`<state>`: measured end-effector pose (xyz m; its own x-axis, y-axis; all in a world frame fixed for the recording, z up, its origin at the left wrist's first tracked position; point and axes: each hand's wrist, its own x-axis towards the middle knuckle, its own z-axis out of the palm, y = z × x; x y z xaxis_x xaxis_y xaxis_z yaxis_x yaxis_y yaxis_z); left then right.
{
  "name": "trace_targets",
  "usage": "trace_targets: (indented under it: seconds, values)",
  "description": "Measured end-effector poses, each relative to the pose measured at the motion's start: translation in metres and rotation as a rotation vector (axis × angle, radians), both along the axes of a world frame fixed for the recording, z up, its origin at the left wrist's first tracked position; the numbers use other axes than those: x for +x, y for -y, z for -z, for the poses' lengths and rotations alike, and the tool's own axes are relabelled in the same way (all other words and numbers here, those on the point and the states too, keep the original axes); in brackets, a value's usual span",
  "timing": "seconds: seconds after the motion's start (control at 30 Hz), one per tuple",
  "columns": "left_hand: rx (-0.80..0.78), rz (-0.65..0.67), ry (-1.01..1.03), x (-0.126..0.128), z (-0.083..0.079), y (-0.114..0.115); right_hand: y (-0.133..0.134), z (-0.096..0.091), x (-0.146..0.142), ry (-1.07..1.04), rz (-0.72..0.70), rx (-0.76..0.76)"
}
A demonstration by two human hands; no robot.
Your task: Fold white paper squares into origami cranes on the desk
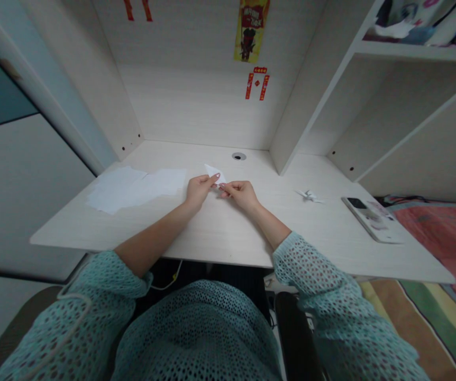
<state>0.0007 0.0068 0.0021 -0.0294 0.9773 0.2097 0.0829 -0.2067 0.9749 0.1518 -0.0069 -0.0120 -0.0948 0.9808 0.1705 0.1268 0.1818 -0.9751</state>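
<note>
A small piece of folded white paper [213,170] is held between my two hands above the middle of the desk. My left hand [199,190] pinches its left side, thumb on top. From the right, my right hand [240,193] grips its lower edge between thumb and fingertips. The hands nearly touch, and the fingers hide the paper's lower part. Off to the right lies a small folded paper figure [309,196] with thin pointed ends. Loose white sheets of paper [133,188] lie overlapping on the left of the desk.
A phone [372,219] lies near the right end of the white desk [220,238]. Behind the hands is a round cable hole [238,156]. An upright panel [311,95] rises at the back right. A chair armrest [297,336] is below the desk edge.
</note>
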Motion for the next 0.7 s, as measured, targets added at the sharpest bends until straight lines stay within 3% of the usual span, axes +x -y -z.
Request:
trace_targets:
  seconds: [0.37,0.7]
  values:
    - [0.003,0.016,-0.017,-0.003,-0.002,-0.001,0.001,0.001,0.000,0.007,0.003,-0.002]
    - [-0.056,0.327,-0.219,-0.008,-0.007,0.001,-0.003,-0.007,0.011,-0.135,-0.032,0.065]
